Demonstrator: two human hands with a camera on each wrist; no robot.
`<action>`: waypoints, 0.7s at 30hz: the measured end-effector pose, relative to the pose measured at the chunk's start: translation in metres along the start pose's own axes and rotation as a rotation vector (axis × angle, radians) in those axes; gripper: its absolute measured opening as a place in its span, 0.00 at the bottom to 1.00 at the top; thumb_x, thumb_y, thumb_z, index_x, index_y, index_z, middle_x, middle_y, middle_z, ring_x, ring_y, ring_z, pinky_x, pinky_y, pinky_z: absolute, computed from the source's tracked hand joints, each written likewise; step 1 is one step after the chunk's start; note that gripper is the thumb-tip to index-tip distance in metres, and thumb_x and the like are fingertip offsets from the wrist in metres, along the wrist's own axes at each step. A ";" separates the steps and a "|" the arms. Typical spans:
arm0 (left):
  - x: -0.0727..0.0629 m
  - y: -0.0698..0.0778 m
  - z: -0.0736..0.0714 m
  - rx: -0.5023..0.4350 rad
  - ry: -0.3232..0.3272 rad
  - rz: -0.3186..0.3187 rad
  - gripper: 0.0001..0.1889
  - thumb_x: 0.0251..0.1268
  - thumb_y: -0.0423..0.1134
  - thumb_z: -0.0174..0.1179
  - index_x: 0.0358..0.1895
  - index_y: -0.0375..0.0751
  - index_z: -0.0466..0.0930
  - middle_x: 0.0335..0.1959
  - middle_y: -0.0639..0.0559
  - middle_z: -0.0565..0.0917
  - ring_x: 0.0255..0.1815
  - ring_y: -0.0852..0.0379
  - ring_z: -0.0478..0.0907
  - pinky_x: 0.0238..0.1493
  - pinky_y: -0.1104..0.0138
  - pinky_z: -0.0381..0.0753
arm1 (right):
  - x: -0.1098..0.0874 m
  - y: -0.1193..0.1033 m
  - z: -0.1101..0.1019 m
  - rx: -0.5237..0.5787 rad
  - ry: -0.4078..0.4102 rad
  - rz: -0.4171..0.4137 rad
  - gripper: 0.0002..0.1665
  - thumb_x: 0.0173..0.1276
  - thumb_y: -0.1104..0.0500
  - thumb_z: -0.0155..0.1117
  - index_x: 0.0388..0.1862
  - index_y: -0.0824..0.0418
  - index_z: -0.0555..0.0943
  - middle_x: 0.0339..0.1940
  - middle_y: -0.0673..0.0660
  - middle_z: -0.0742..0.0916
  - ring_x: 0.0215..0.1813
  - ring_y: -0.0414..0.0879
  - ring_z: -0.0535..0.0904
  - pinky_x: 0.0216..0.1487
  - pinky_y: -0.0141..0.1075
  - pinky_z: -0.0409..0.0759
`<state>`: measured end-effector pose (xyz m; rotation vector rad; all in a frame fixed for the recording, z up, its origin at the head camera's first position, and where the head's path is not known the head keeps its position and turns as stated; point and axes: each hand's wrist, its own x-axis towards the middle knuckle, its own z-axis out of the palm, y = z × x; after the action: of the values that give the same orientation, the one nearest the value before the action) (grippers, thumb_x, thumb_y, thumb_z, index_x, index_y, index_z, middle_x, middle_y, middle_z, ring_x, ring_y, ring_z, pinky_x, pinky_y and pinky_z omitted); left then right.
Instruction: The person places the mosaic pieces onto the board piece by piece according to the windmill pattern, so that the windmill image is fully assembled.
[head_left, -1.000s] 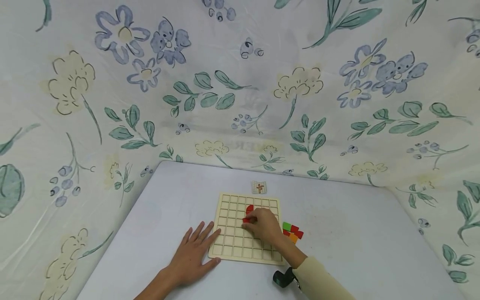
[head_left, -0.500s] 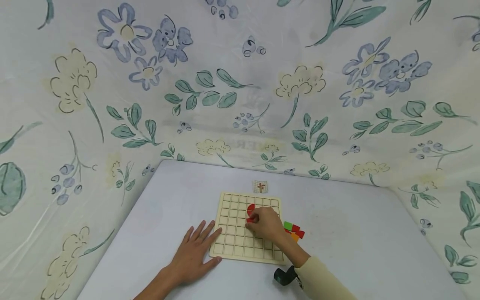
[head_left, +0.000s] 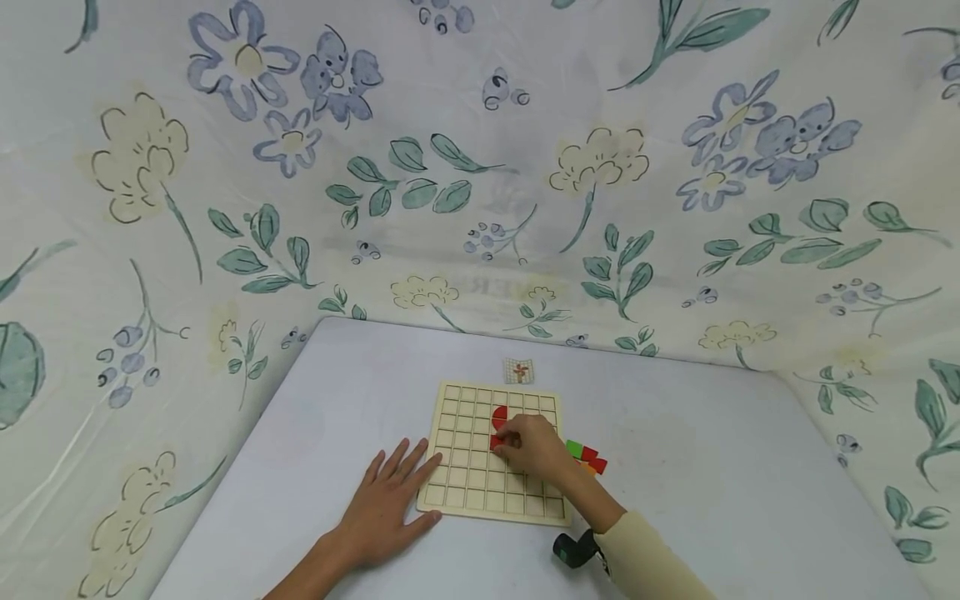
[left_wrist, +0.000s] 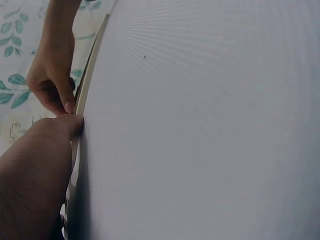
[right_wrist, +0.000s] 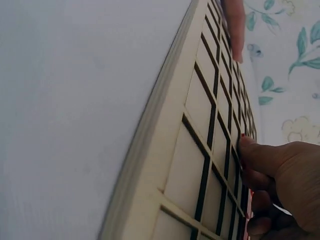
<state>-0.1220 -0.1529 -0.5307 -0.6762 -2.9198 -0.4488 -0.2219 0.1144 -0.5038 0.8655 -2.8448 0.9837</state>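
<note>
A pale wooden grid board (head_left: 472,479) lies on the table. My right hand (head_left: 536,448) is over its middle, pinching a small red tile (head_left: 495,443) between thumb and fingers at one of the squares. Just beyond that, red pieces with curved edges (head_left: 499,412) sit in the grid, partly hidden by the hand. The right wrist view shows the thumb of my right hand (right_wrist: 272,167) low against the grid, with a sliver of red beside it. My left hand (head_left: 386,508) lies with spread fingers at the board's left edge, its fingertips touching the rim.
Right of the board lies a small cluster of green, red and orange tiles (head_left: 587,455), partly behind the right forearm. A small patterned card (head_left: 518,372) is behind the board. Near the right wrist is a black device (head_left: 574,550). A floral curtain (head_left: 480,167) surrounds the white table (head_left: 712,467).
Both hands stay nearly in place. The right hand's fingers have shifted very slightly around the red tile, and more of the tile shows now.
</note>
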 end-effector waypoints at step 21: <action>-0.001 -0.001 0.004 0.002 0.032 0.015 0.40 0.67 0.67 0.50 0.76 0.51 0.60 0.78 0.47 0.56 0.78 0.42 0.48 0.71 0.41 0.48 | -0.006 0.002 0.001 -0.023 0.135 0.012 0.09 0.58 0.63 0.76 0.38 0.62 0.88 0.28 0.47 0.84 0.29 0.38 0.75 0.31 0.30 0.78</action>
<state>-0.1219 -0.1531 -0.5346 -0.6844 -2.8826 -0.4508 -0.2176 0.1187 -0.5070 0.7503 -2.7453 0.9690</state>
